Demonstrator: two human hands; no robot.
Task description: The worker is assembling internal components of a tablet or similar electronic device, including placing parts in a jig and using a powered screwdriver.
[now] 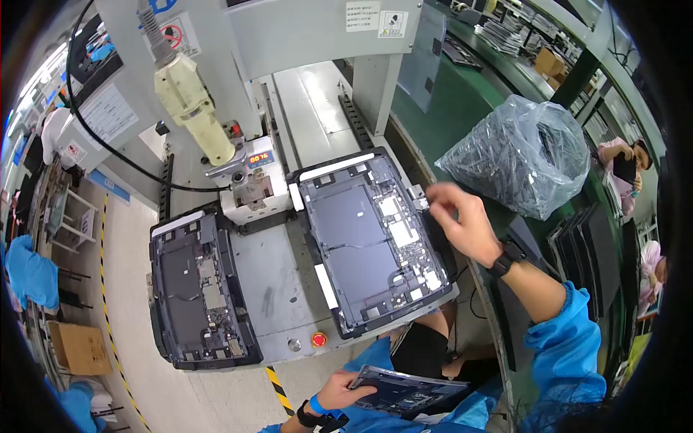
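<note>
My left hand (pixel 338 393) grips the corner of a laptop base (pixel 411 393) with its circuitry exposed, held tilted near my lap. My right hand (pixel 462 220) is beside the right edge of a black fixture tray (pixel 345 333), fingers loosely bent and apart, with nothing seen in them. A small metal fitting (pixel 417 196) on the tray's side is closest to its fingertips; whether they touch is unclear. In this tray lies another opened laptop base (pixel 354 224), its battery and boards facing up. A second fixture tray (pixel 166 353) to the left bears a similar laptop base (pixel 189 281).
A grey press machine (pixel 325 40) stands behind, with a cream-coloured cylindrical unit (pixel 191 108) and a lit red counter (pixel 261 157). A red button (pixel 319 339) sits on its front edge. To the right, a green bench (pixel 462 137) carries a filled clear plastic bag (pixel 523 155) and stacked dark panels (pixel 588 252).
</note>
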